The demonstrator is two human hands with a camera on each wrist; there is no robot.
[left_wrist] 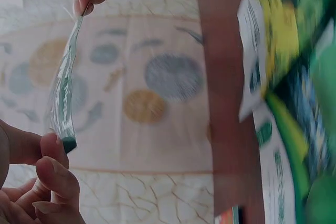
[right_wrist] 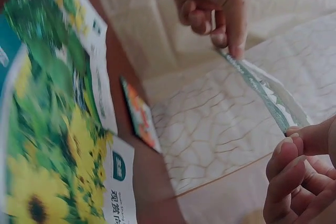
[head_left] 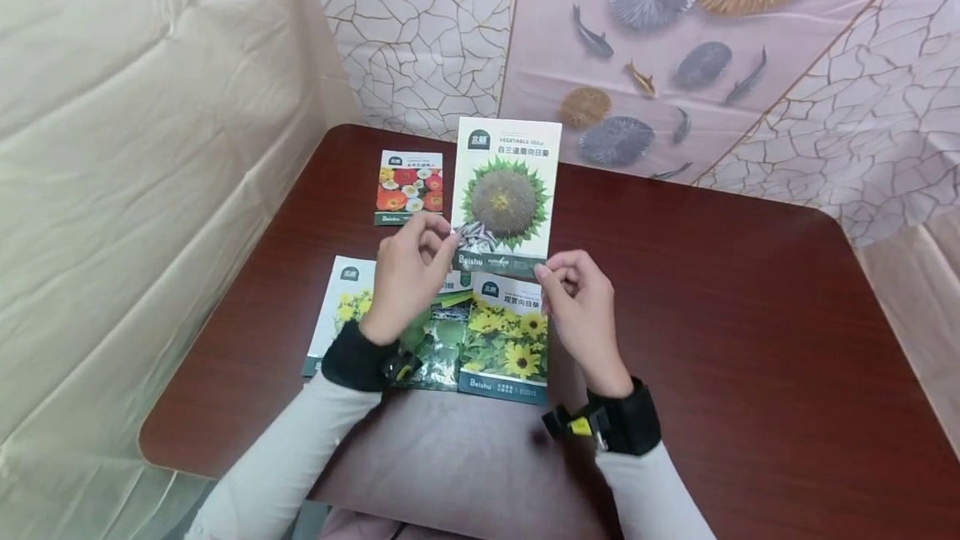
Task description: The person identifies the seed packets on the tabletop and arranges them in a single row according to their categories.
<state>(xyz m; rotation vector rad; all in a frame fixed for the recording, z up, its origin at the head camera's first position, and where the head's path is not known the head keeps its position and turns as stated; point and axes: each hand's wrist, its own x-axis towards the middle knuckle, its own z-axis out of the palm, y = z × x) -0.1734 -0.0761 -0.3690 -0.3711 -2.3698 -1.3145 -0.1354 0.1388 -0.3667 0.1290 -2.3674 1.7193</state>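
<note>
A white seed packet with a large sunflower head printed on it is held up off the table, its front facing the head camera. My left hand pinches its lower left edge between thumb and fingers. At the lower right corner my right hand pinches it too. Both wrist views show the packet edge-on and slightly bowed. Below it lie a yellow sunflower packet, a green-leaf packet partly behind the left hand, and a packet with small yellow flowers at the left.
A smaller packet with red and white poppies lies farther back on the dark red-brown table. Patterned cloth hangs behind the table, and a pale cream sheet hangs along its left side.
</note>
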